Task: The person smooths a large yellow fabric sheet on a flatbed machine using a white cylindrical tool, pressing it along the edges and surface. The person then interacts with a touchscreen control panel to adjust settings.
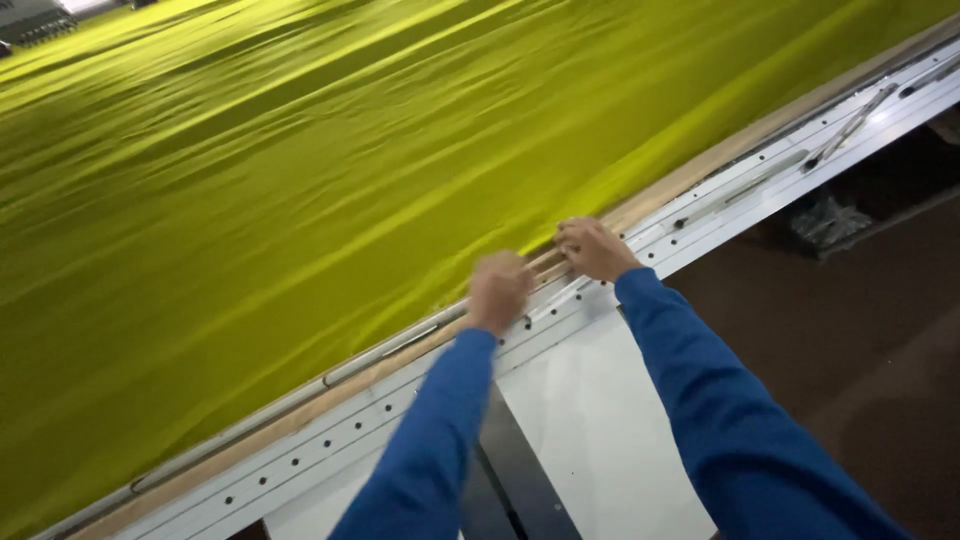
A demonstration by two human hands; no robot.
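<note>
A wide sheet of shiny yellow-green fabric [300, 170] lies stretched over a long frame and fills most of the view. Its near edge runs along a tan strip and a white metal rail [330, 425] with holes. My left hand [498, 289] rests on that edge with its fingers curled down, blurred by motion. My right hand [593, 249] is just beside it, fingers bent and pressing on the fabric edge at the tan strip. Both arms wear blue sleeves. Whether either hand pinches the cloth is not clear.
Thin metal rods or clips [850, 128] lie along the rail farther right. A white panel [600, 430] and a dark gap sit below the rail between my arms. Dark brown floor [850, 330] lies to the right.
</note>
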